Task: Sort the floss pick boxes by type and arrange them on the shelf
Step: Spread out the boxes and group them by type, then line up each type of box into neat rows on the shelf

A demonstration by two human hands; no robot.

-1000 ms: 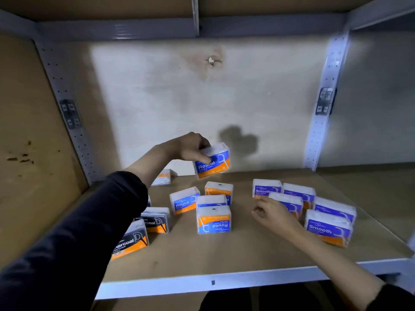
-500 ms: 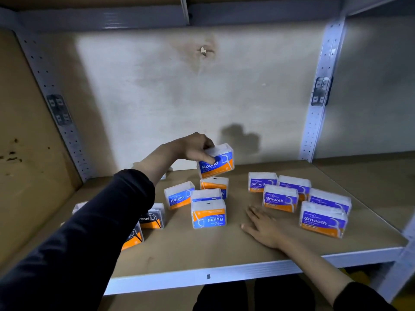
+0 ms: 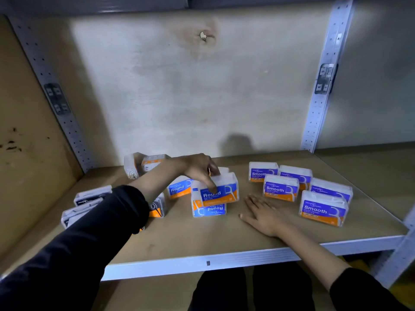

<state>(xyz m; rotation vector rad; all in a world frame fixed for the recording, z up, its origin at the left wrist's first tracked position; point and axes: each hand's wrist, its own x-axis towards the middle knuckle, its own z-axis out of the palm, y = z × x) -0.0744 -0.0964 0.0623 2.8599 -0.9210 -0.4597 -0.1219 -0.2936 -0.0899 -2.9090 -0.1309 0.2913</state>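
My left hand [image 3: 199, 168] grips a blue-and-orange "Round" box [image 3: 221, 190] from above and holds it on top of another "Round" box [image 3: 208, 208] that lies upside down in the middle of the shelf. A third "Round" box [image 3: 179, 188] stands just left of them. Flat on the shelf board, palm down, lies my right hand [image 3: 263, 215], holding nothing. To its right stand several purple "Smooth" boxes [image 3: 323, 208]. Black "Charcoal" boxes [image 3: 92, 195] sit at the left, partly hidden by my left sleeve.
Two more clear boxes [image 3: 146, 166] lie tipped at the back left against the wall. The wooden shelf [image 3: 202, 239] has a metal front edge and perforated uprights [image 3: 318, 108] at both back corners. Another shelf bay opens to the right.
My left hand has come down with the "Round" box from mid-air onto the middle stack. My right hand left the "Smooth" boxes and now lies flat on the shelf.
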